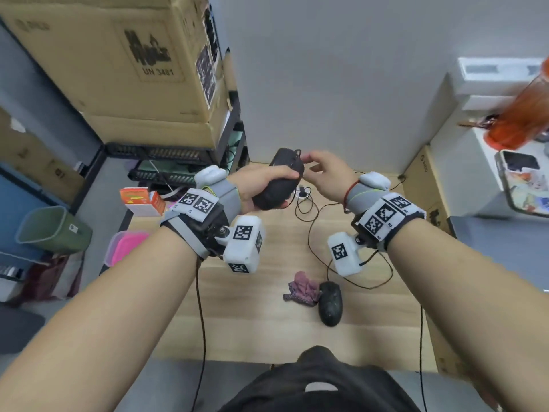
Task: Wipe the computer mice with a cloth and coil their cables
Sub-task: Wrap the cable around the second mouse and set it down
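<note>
Nearest, 1 mouse (pixel 330 303) touches the cloth (pixel 301 289). Left hand (pixel 261 179) grips a light, rigid mouse (pixel 280 179); right hand (pixel 325 171) pinches its limp cable.

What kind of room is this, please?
Probably an office storeroom or workroom: stacked cardboard boxes stand on a black rack, beside a small wooden table holding wired mice and a cloth.
</note>
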`<control>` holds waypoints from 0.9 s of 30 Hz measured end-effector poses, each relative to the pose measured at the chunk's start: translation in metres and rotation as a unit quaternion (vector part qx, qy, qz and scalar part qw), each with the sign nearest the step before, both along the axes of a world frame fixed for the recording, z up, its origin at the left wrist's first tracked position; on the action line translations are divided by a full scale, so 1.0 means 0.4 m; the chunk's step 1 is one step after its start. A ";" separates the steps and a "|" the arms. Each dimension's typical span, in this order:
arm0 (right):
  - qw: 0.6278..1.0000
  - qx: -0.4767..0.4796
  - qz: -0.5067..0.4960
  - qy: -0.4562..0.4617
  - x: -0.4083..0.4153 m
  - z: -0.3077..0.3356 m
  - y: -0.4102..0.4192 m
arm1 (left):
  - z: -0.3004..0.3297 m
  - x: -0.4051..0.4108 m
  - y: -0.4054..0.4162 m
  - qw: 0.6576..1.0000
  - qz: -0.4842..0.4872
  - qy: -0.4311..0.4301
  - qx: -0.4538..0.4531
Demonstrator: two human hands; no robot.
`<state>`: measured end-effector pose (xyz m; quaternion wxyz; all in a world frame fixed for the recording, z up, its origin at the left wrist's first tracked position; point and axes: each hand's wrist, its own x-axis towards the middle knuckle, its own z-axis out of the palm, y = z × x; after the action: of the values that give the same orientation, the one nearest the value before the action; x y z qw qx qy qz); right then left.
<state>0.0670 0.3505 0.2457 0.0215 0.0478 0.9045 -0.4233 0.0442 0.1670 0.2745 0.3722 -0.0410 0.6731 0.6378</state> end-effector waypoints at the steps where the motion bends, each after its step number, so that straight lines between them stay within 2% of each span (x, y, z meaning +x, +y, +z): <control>1: 1.000 -0.011 -0.001 0.012 -0.006 0.018 -0.002 | 0.022 -0.005 -0.002 1.000 0.005 0.004 0.015; 4: 0.993 -0.110 -0.015 0.043 -0.023 0.074 -0.007 | 0.091 -0.022 -0.011 0.994 0.018 0.025 0.103; 6: 0.976 -0.215 -0.017 0.029 -0.027 0.103 -0.021 | 0.129 -0.033 -0.010 0.988 0.028 0.033 0.146; 7: 0.973 -0.231 -0.009 0.024 -0.029 0.113 -0.026 | 0.143 -0.037 -0.008 0.986 0.035 0.033 0.162; 10: 0.979 -0.198 0.024 0.038 -0.032 0.124 -0.038 | 0.171 -0.046 -0.003 0.977 0.068 0.046 0.199; 13: 0.979 -0.199 0.023 0.041 -0.032 0.125 -0.049 | 0.199 -0.053 -0.001 0.975 0.085 0.060 0.199; 17: 0.982 -0.186 0.020 0.024 -0.026 0.123 -0.060 | 0.209 -0.060 0.013 0.962 0.092 0.051 0.250; 22: 0.991 -0.125 0.034 0.020 -0.022 0.135 -0.065 | 0.182 -0.075 0.031 0.968 0.108 0.059 0.220; 27: 0.994 -0.089 0.061 0.014 -0.020 0.154 -0.055 | 0.150 -0.101 0.022 0.964 0.157 0.111 0.183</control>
<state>0.0592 0.3285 0.3074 0.0386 -0.0157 0.8648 -0.5004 0.0038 0.1757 0.3347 0.1914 -0.0059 0.5674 0.8009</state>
